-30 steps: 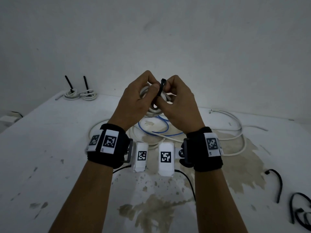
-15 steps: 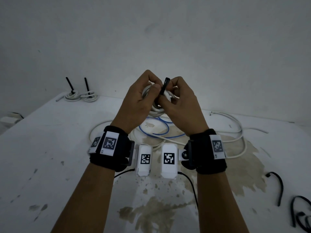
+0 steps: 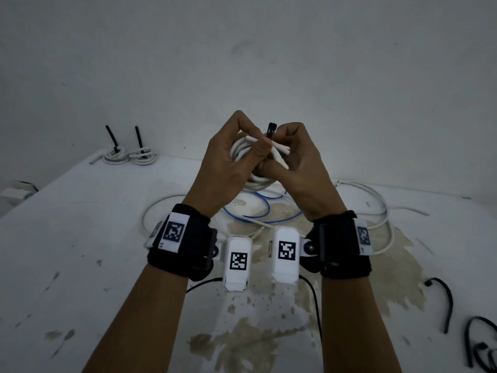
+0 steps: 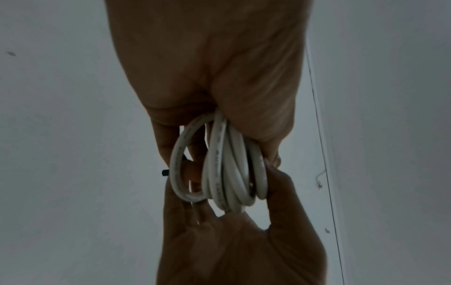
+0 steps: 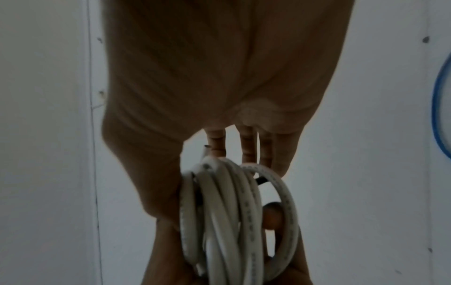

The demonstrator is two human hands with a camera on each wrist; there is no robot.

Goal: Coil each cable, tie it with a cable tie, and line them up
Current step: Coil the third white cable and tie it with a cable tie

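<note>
Both hands are raised above the table and hold one white cable coil (image 3: pixel 243 149) between them. My left hand (image 3: pixel 252 153) grips the coil, its thumb lying across the strands. My right hand (image 3: pixel 289 142) pinches a black cable tie (image 3: pixel 269 129) against the coil, and the tie's end stands up between the two hands. In the left wrist view the coil (image 4: pixel 219 169) hangs from my left hand (image 4: pixel 219 77), and a black tip of the tie (image 4: pixel 165 173) shows beside it. In the right wrist view my right hand (image 5: pixel 219 86) has its fingers behind the coil (image 5: pixel 231 212).
Two tied white coils (image 3: pixel 115 156) (image 3: pixel 142 158) lie at the table's back left, their black tie tails upright. Loose white cable (image 3: pixel 376 203) and a blue cable (image 3: pixel 269 211) sprawl under the hands. Spare black ties (image 3: pixel 445 300) (image 3: pixel 481 343) lie at the right edge.
Both hands have risen a little with the coil. The tie's end, curved over the coil a second ago, now stands straighter between the hands.
</note>
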